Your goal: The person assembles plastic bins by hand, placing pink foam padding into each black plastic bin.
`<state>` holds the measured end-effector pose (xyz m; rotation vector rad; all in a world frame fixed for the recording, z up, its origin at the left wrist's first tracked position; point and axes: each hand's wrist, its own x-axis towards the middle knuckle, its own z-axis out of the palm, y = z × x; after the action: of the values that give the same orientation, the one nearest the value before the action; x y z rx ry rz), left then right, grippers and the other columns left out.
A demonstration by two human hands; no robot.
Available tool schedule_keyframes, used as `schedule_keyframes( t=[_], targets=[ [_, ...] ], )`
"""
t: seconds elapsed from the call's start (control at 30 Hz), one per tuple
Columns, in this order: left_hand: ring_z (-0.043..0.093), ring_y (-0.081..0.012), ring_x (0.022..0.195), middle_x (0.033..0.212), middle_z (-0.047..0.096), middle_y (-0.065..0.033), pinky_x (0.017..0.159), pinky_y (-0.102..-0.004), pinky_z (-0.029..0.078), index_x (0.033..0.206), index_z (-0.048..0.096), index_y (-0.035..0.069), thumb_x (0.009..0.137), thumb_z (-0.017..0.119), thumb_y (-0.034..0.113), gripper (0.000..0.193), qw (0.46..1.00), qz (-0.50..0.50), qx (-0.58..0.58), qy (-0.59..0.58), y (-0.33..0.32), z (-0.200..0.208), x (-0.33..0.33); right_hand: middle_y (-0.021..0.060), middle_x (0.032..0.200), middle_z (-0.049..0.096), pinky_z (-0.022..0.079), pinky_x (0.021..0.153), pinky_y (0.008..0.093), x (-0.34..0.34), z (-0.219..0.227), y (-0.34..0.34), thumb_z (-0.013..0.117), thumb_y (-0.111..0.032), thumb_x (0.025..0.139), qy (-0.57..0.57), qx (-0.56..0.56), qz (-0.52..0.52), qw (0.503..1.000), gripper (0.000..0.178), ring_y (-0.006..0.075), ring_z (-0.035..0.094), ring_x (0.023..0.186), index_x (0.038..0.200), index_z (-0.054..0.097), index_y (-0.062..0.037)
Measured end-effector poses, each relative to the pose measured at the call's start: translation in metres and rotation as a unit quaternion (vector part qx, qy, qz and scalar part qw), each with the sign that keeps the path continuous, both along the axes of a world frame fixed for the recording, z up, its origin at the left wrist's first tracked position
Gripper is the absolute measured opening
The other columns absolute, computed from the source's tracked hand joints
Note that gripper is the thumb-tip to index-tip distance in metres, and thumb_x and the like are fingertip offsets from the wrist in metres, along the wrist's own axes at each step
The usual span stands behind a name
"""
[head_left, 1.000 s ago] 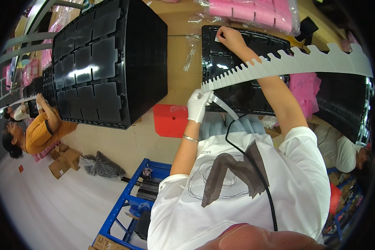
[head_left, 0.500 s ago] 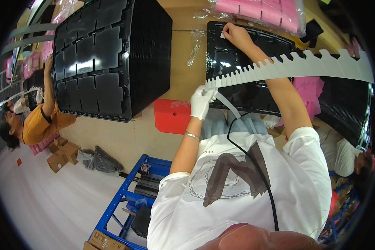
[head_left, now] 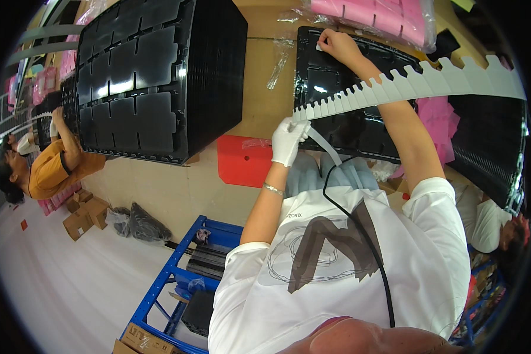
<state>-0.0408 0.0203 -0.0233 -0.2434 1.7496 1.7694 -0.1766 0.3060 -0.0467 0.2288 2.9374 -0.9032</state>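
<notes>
My left hand [head_left: 288,141], in a white glove, pinches the narrow-looking end of a long white strip [head_left: 395,88] with a notched, comb-like edge. The strip arcs over my right forearm toward the far right, and a plain tail [head_left: 324,146] of it hangs below the glove. My bare right hand [head_left: 341,48] is closed at the far left corner of a black moulded plastic tray [head_left: 318,74]. A small white piece [head_left: 319,48] shows at its fingertips; whether it is stuck to the tray I cannot tell. The strip and my right arm hide part of the tray.
A tall stack of black trays [head_left: 215,76] stands on the left, another stack [head_left: 489,141] on the right. Pink packing in clear film [head_left: 377,20] lies beyond my tray. A red panel [head_left: 239,168] and blue rack [head_left: 171,265] are nearer. A person in orange [head_left: 59,168] works at left.
The whole view has shifted slightly. Both my hands keep nearly the same hold and place. The person in orange has lowered an arm from the tray stack.
</notes>
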Motion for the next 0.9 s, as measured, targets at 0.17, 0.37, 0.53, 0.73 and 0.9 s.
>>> schedule_keyframes(
  t=[0.17, 0.37, 0.53, 0.73, 0.9],
  targets=[
    [0.058, -0.0069, 0.063, 0.079, 0.066, -0.0031, 0.057, -0.0206, 0.045, 0.093, 0.063, 0.001, 0.092, 0.064, 0.013, 0.012, 1.000, 0.000, 0.015, 0.006, -0.002, -0.006, 0.001, 0.0086, 0.065, 0.060, 0.045, 0.059, 0.0363, 0.010, -0.008, -0.003, 0.067, -0.020, 0.085, 0.109, 0.007, 0.008, 0.994, 0.014, 0.0254, 0.058, 0.061, 0.089, 0.065, -0.0068],
    [0.055, -0.0051, 0.064, 0.084, 0.068, -0.0022, 0.057, -0.0196, 0.043, 0.098, 0.065, 0.002, 0.091, 0.069, 0.022, 0.022, 1.000, -0.002, 0.018, -0.016, 0.000, -0.006, 0.001, 0.0044, 0.088, 0.063, 0.043, 0.061, 0.0277, 0.034, -0.008, 0.005, 0.064, -0.014, 0.089, 0.096, -0.133, 0.042, 0.986, 0.010, 0.0120, 0.055, 0.071, 0.091, 0.062, -0.0045],
    [0.057, -0.0052, 0.062, 0.081, 0.067, -0.0019, 0.056, -0.0183, 0.045, 0.097, 0.066, 0.002, 0.090, 0.068, 0.013, 0.013, 0.996, 0.066, 0.043, -0.048, 0.009, 0.007, 0.000, 0.0039, 0.090, 0.060, 0.044, 0.063, 0.0227, 0.118, 0.008, -0.038, 0.058, -0.016, 0.096, 0.005, -0.729, -0.095, 0.678, 0.009, 0.0103, 0.054, 0.073, 0.097, 0.057, -0.0075],
    [0.056, -0.0051, 0.065, 0.086, 0.065, -0.0014, 0.055, -0.0170, 0.043, 0.102, 0.062, 0.005, 0.092, 0.068, 0.012, 0.014, 0.989, 0.071, 0.103, -0.074, 0.037, 0.011, 0.005, -0.0026, 0.076, 0.060, 0.041, 0.061, 0.0199, 0.189, 0.036, -0.086, 0.069, -0.019, 0.090, -0.119, -0.542, -0.131, 0.822, 0.017, 0.0068, 0.053, 0.069, 0.097, 0.068, -0.0032],
    [0.056, -0.0054, 0.066, 0.084, 0.065, -0.0033, 0.055, -0.0180, 0.043, 0.095, 0.061, 0.005, 0.095, 0.065, 0.015, 0.011, 0.983, 0.065, 0.144, -0.098, 0.061, 0.020, 0.009, -0.0019, 0.064, 0.042, 0.036, 0.057, 0.0281, 0.212, 0.056, -0.076, 0.076, -0.008, 0.079, 0.100, -0.338, -0.118, 0.928, 0.008, 0.0092, 0.042, 0.061, 0.085, 0.072, -0.0045]
  ],
)
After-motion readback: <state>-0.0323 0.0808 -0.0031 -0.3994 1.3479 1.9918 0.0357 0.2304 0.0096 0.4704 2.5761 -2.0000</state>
